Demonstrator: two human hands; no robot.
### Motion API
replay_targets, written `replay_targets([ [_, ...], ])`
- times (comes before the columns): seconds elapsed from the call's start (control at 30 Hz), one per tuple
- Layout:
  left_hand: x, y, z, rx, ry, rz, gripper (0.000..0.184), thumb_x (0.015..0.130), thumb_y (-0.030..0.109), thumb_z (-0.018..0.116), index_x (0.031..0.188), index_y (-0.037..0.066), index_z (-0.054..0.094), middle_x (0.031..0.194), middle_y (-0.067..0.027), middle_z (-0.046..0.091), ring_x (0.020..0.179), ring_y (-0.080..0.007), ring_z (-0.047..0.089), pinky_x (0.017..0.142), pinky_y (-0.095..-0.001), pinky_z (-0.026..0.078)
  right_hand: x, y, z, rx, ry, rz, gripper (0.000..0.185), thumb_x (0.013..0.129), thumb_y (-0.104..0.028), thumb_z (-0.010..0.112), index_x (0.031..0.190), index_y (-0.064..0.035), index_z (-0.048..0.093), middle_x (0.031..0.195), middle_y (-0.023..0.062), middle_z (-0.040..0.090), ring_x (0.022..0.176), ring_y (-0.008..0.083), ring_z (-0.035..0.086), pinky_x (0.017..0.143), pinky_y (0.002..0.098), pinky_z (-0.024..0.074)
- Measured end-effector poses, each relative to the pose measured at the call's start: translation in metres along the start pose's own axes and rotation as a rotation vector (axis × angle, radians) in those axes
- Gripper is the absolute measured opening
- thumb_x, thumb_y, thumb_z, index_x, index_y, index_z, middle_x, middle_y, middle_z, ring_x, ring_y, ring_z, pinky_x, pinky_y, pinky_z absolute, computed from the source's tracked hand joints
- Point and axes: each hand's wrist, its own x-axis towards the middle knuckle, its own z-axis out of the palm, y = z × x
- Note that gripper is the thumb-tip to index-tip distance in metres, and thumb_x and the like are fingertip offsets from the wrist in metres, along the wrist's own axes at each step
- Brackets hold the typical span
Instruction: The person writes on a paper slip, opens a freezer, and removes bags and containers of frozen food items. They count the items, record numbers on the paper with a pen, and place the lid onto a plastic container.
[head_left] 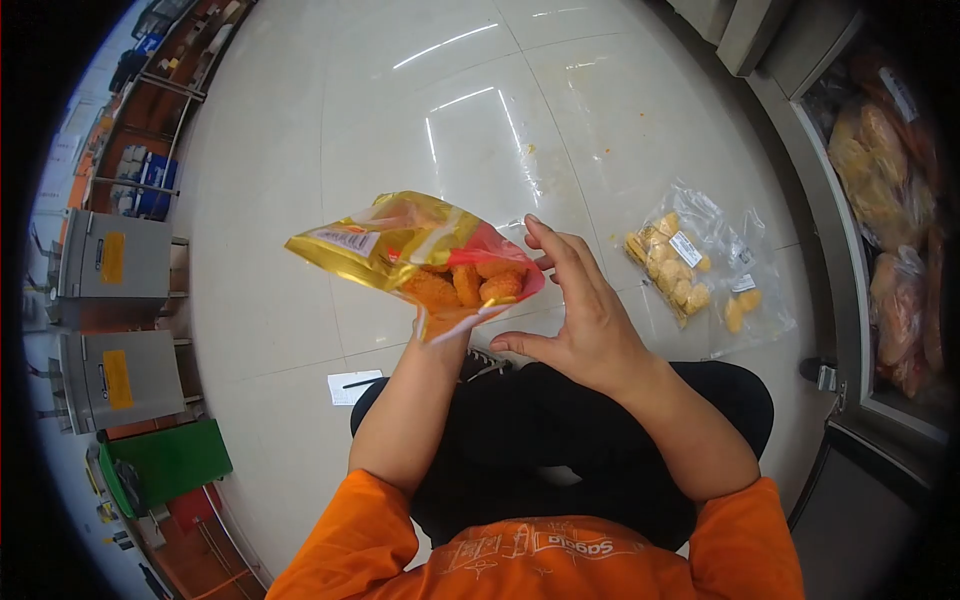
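Nugget pouch being held up, left of clear nugget bag. Left hand supporting from behind, mostly hidden; grip: can't tell. Right hand spreading wide between pouch and bag.

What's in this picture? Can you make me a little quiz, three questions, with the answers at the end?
1. True or false: the right hand is squeezed into a fist.
2. Which is inside the gold-and-red bag?
A) Crumbed orange pieces
B) Green leaves
C) White eggs
3. Fill the gap: the clear bag nearest the right hand lies on the ____.

Key: 1. False, it is open. 2. A, the crumbed orange pieces. 3. Floor.
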Motion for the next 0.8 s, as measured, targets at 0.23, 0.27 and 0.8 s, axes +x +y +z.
replay_targets([
  [0.23,0.0,-0.001,-0.009,-0.012,0.117,0.168,0.057,0.097,0.058,0.049,0.132,0.013,0.055,0.125,-0.015,0.062,0.118,-0.0355,0.06,0.104,-0.05,0.049,0.0,0.003,0.002,-0.024,0.027,-0.067,0.106,0.067,-0.027,0.094,0.153,-0.0038,0.036,0.137,0.0188,0.05,0.12,0.0327,0.058,0.101,0.0403,0.0505],
  [0.27,0.001,0.0,-0.01,-0.012,0.14,0.202,0.059,0.097,0.059,0.049,0.133,0.013,0.055,0.126,-0.0152,0.062,0.118,-0.0359,0.06,0.104,-0.0502,0.049,-0.001,0.003,0.002,-0.021,0.025,-0.064,0.106,0.067,-0.027,0.094,0.152,-0.0037,0.036,0.137,0.0189,0.05,0.121,0.0334,0.057,0.102,0.0406,0.0499],
  [0.8,0.008,-0.025,-0.005,-0.076,-0.05,0.108,0.058,0.106,0.051,0.037,0.148,0.013,0.043,0.149,-0.0135,0.046,0.135,-0.036,0.047,0.114,-0.054,0.041,0.002,0.001,-0.001,-0.025,0.16,-0.188,0.088,0.075,-0.011,0.084,0.149,-0.0025,0.039,0.133,0.0215,0.054,0.12,0.0414,0.056,0.101,0.0459,0.0473],
])
